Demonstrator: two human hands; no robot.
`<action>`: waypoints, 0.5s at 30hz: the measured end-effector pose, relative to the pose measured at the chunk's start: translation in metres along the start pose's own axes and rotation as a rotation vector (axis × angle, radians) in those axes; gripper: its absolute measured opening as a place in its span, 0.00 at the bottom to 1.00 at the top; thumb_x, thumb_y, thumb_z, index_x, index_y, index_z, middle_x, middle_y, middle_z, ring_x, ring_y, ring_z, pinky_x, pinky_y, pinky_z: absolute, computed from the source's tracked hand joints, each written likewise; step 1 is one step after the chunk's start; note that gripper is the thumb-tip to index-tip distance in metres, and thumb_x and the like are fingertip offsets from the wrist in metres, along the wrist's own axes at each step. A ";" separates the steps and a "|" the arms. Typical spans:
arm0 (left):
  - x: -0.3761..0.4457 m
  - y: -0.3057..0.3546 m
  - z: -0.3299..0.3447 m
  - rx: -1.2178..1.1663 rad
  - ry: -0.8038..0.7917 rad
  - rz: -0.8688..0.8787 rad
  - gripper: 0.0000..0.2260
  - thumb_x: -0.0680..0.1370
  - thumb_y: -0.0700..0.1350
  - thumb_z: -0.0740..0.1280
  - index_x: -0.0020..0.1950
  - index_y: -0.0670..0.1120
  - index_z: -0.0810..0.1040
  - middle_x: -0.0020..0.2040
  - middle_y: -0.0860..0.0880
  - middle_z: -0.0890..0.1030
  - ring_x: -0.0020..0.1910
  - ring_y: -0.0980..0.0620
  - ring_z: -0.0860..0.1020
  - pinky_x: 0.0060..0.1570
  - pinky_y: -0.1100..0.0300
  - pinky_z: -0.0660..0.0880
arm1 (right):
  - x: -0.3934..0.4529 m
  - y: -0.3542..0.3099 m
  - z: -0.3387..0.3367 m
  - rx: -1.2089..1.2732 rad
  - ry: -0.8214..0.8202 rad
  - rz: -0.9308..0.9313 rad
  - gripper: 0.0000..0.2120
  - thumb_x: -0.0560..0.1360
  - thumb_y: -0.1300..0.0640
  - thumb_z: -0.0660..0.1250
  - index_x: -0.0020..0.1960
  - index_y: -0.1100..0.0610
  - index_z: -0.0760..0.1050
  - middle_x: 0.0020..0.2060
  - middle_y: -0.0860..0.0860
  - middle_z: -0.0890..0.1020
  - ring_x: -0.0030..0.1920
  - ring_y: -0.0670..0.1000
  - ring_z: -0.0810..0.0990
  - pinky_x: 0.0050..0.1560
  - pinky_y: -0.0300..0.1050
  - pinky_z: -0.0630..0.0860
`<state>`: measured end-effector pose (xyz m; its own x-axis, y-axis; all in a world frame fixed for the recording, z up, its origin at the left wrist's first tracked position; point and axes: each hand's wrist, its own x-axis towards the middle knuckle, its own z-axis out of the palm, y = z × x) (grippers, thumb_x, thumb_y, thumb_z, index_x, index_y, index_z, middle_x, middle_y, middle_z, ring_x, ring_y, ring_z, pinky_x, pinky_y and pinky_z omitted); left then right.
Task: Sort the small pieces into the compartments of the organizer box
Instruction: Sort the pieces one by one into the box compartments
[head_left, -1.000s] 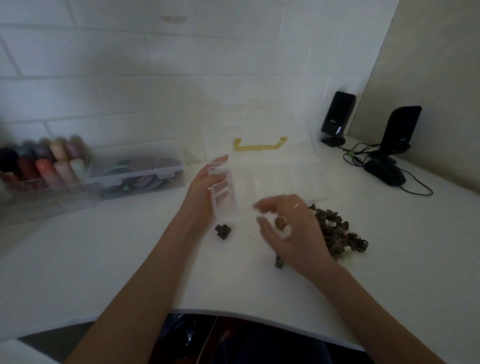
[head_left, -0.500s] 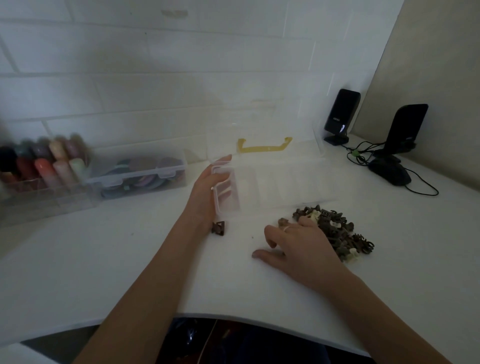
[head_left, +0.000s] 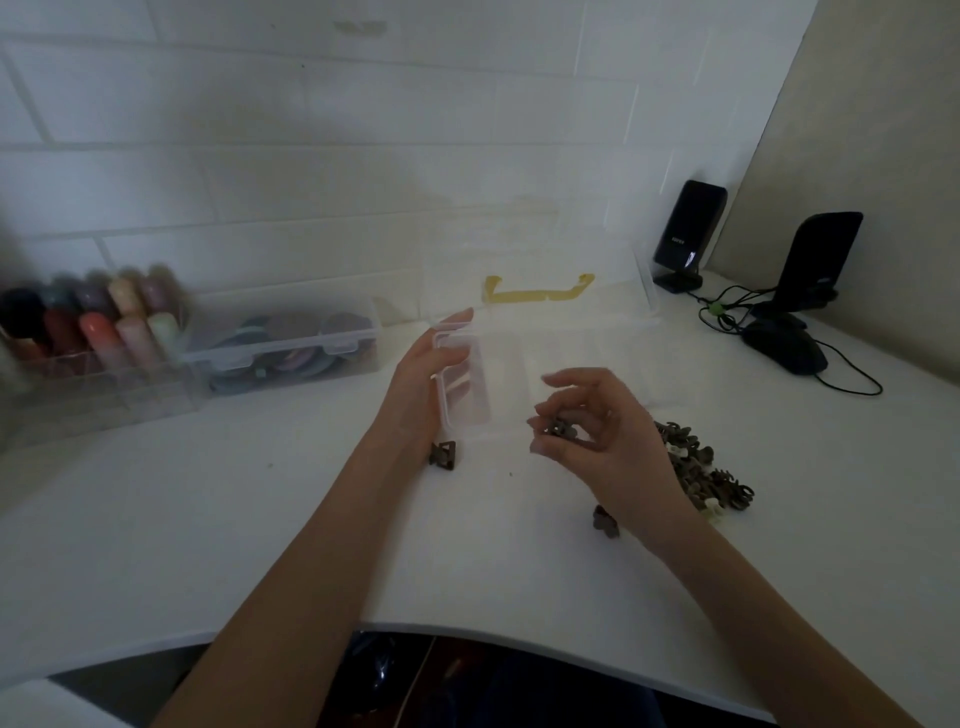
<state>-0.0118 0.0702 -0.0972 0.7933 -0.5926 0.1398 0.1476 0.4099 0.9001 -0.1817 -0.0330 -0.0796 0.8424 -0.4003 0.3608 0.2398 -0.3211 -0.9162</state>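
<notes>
A clear plastic organizer box (head_left: 524, 364) with a yellow handle (head_left: 537, 295) lies open on the white table. My left hand (head_left: 421, 379) grips its left end. My right hand (head_left: 597, 421) hovers just in front of the box, fingertips pinched on a small brown clip (head_left: 562, 429). A pile of small brown and white clips (head_left: 696, 467) lies to the right of that hand. One loose clip (head_left: 442, 455) sits by my left wrist, another loose clip (head_left: 605, 521) under my right wrist.
A clear lidded box of round pads (head_left: 285, 343) and a clear rack of coloured bottles (head_left: 88, 332) stand at the left by the tiled wall. Two black speakers (head_left: 685, 234) and a black mouse (head_left: 784, 345) with cables sit at the back right. The table's curved front edge (head_left: 467, 631) is near me.
My right hand lay flat on the table beside the pile; it has since lifted toward the box with a brown clip pinched in its fingers. My left hand stays on the box.
</notes>
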 end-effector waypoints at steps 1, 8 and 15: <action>0.001 -0.001 0.000 0.010 0.001 -0.005 0.19 0.67 0.43 0.67 0.57 0.49 0.79 0.55 0.48 0.82 0.54 0.50 0.80 0.50 0.58 0.77 | 0.002 -0.003 0.001 0.023 0.012 -0.008 0.20 0.65 0.72 0.73 0.53 0.60 0.72 0.43 0.59 0.80 0.46 0.51 0.83 0.49 0.43 0.79; 0.005 -0.003 -0.002 -0.008 0.005 -0.009 0.20 0.65 0.44 0.70 0.58 0.48 0.79 0.53 0.46 0.82 0.51 0.50 0.82 0.44 0.59 0.78 | 0.026 -0.014 0.028 -0.336 0.087 -0.182 0.11 0.67 0.56 0.76 0.39 0.57 0.74 0.36 0.49 0.82 0.39 0.47 0.82 0.41 0.41 0.79; 0.006 -0.007 -0.010 -0.122 -0.030 -0.063 0.18 0.70 0.49 0.70 0.60 0.49 0.79 0.54 0.45 0.81 0.50 0.47 0.79 0.41 0.57 0.73 | 0.053 0.006 0.046 -0.931 0.014 -0.518 0.06 0.70 0.47 0.67 0.40 0.48 0.81 0.55 0.47 0.81 0.58 0.51 0.73 0.56 0.49 0.66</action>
<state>-0.0023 0.0709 -0.1066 0.7625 -0.6394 0.0983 0.2690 0.4516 0.8507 -0.1129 -0.0166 -0.0738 0.7362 -0.0350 0.6759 0.0989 -0.9824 -0.1586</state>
